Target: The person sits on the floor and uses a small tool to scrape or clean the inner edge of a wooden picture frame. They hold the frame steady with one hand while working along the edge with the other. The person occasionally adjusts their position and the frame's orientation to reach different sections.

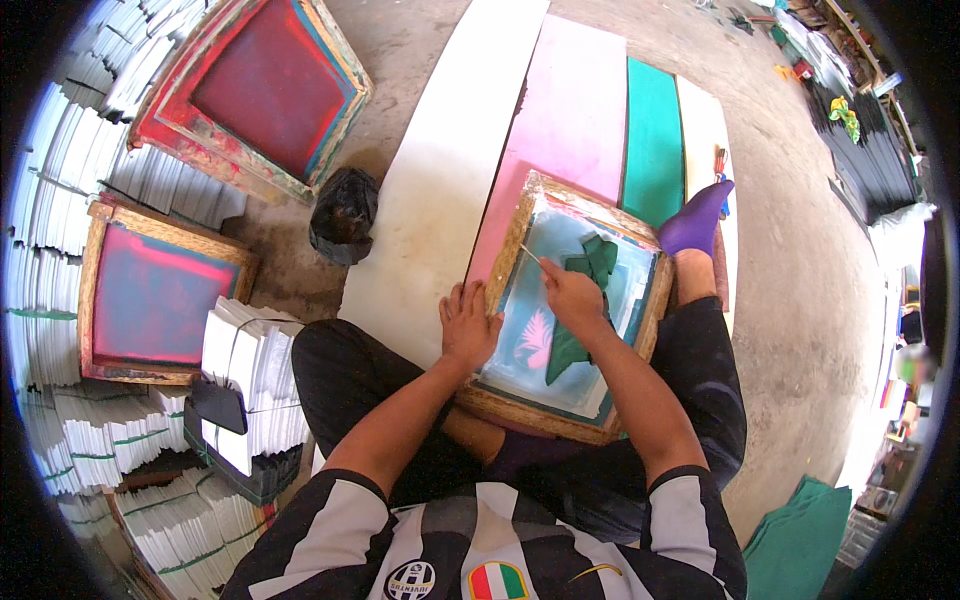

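A wooden screen-printing frame [487, 402] lies tilted across the boards against my legs. Its pale blue mesh shows a pink leaf shape [534, 338]. My right hand [575, 297] is closed around a thin, light-coloured stick-like tool [531, 253], whose tip points toward the frame's upper left inner edge. The kind of tool is too small to tell. Beneath and beside that hand, pieces of dark green material [598, 262] lie on the mesh. My left hand [469, 324] rests with fingers stretched out at the frame's left wooden side.
White, pink and green boards [655, 140] lie ahead on the floor. A black plastic bag [343, 214] stands left of them. Two more screen frames [168, 300] lean at the left among tied paper stacks [262, 372]. Green sheets [800, 540] lie at the lower right.
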Tool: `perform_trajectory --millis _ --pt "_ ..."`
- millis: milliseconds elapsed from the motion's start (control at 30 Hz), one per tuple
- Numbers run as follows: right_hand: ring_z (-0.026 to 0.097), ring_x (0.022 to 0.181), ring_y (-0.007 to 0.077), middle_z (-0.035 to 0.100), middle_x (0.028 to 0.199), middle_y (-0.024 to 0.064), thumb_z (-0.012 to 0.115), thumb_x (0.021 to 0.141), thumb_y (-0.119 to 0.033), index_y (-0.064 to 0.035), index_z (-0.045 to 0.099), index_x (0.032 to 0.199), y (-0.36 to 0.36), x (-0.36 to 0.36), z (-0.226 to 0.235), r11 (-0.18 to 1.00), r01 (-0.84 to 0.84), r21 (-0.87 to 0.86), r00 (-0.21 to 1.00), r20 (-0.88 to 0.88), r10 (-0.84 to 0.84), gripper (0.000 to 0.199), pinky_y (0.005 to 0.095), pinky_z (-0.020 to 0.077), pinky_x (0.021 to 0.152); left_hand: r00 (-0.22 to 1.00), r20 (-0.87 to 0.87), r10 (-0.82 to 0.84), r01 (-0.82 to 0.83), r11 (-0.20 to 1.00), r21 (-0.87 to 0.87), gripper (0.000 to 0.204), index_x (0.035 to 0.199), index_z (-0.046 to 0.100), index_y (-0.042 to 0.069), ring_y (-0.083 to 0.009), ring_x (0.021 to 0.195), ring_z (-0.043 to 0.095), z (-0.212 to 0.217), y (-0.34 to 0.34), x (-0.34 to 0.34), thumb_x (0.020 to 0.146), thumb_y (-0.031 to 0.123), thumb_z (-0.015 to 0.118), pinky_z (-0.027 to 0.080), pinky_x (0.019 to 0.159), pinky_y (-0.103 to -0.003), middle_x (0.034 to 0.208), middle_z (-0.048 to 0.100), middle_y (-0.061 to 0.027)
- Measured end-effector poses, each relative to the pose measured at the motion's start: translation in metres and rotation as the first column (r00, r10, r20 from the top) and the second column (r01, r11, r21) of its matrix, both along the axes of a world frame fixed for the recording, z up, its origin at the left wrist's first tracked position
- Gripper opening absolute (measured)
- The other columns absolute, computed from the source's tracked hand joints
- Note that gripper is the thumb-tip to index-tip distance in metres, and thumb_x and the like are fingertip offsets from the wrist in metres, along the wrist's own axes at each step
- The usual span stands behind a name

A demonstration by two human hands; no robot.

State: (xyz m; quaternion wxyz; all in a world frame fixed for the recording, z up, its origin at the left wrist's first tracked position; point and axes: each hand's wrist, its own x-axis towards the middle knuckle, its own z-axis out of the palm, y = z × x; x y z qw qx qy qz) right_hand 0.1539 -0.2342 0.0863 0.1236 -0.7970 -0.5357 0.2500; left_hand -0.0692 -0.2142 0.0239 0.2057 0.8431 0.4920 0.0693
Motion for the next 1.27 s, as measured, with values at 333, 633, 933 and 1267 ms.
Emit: perform_trajectory --millis 333,633,933,1267 --pt "0.071 0.101 0.0439 0.073 0.11 0.0226 0.059 0.102 -0.037 -0.0209 0.069 0.134 0.005 -0.003 0.005 0.999 0.042 -0.023 0.995 -0.086 -0.044 0.037 0.0495 0.0563 0.088 1.0 -0.022 0.0 0.0 1.0 0.014 0.068 0.151 0.04 -0.001 -0.0383 0.149 0.027 -0.001 0.0 -0.005 0.099 0.038 0.058 0.018 0.121 -0.061 0.159 0.037 -0.0132" --pt "0.058 0.061 0.0128 0.067 0.081 0.0027 0.067 0.1 -0.036 -0.011 0.068 0.135 0.014 0.034 -0.004 0.84 0.25 -0.481 0.388 -0.745 -0.542 0.043 0.032 0.0532 0.063 1.0 0.019 -0.002 0.002 0.999 0.049 0.066 0.149 0.042 -0.001 -0.0376 0.148 0.027 -0.002 0.0 -0.001 0.099 0.037 0.061 0.02 0.12 -0.061 0.158 0.039 -0.0133" --pt "0.071 0.094 0.0446 0.074 0.107 0.0203 0.056 0.102 -0.038 -0.0287 0.066 0.137 -0.013 -0.007 -0.017 0.988 0.101 0.121 0.986 -0.147 -0.083 0.037 0.0565 0.0563 0.081 0.998 0.058 0.01 -0.011 1.0 0.019 0.066 0.149 0.042 -0.002 -0.0392 0.149 0.026 0.001 -0.001 0.0 0.1 0.038 0.059 0.018 0.121 -0.061 0.158 0.038 -0.0136" --pt "0.073 0.087 0.0429 0.074 0.094 0.0209 0.054 0.103 -0.037 -0.0304 0.065 0.135 -0.004 -0.026 0.003 0.998 0.062 0.022 0.997 0.045 -0.063 0.035 0.0579 0.057 0.078 0.998 0.059 -0.002 0.002 1.0 0.011 0.069 0.149 0.041 -0.003 -0.042 0.148 0.029 0.001 0.0 -0.001 0.098 0.038 0.063 0.02 0.12 -0.062 0.159 0.038 -0.0151"
